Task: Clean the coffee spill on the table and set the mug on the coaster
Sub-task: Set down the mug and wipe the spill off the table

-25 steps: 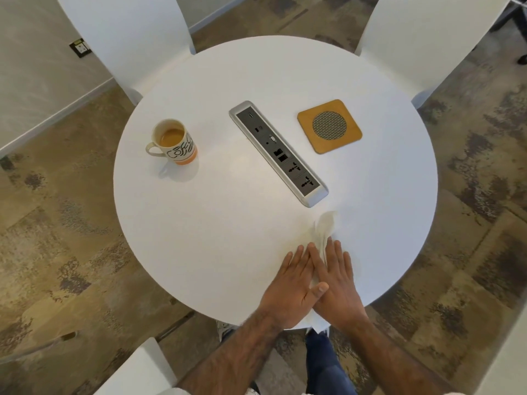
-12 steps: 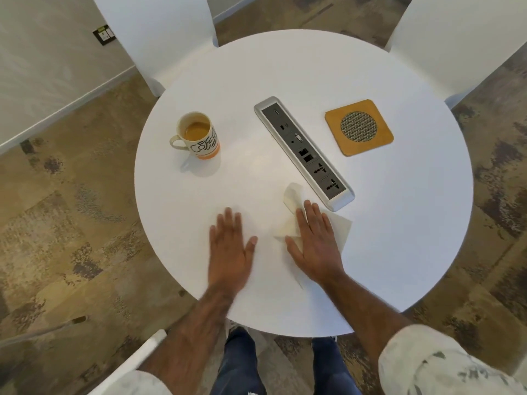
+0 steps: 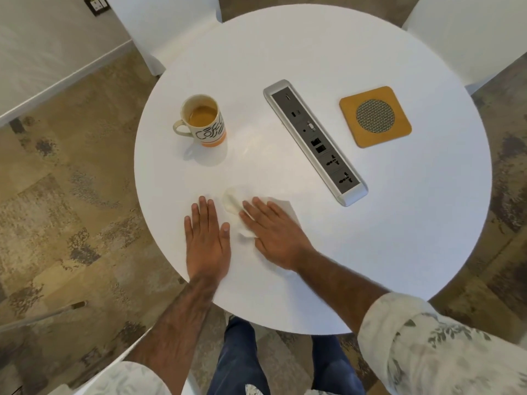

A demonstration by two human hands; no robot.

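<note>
A cream mug (image 3: 204, 122) with black lettering and an orange base holds coffee and stands at the left of the round white table (image 3: 399, 223). An orange square coaster (image 3: 375, 116) with a mesh disc lies at the right, bare. My right hand (image 3: 273, 232) presses flat on a white tissue (image 3: 232, 202) near the front middle of the table, fingers spread over it. Just left of it, my left hand (image 3: 206, 238) lies flat on the tabletop, holding nothing. I see a faint wet sheen between the mug and the tissue.
A silver power strip (image 3: 315, 141) with sockets runs diagonally across the table's middle, between mug and coaster. White chairs stand at the back left (image 3: 159, 21) and back right (image 3: 467, 32). Patterned carpet surrounds the table.
My right hand has slid the tissue leftward, away from the power strip toward my left hand. The left hand stays flat on the table. The view has shifted.
</note>
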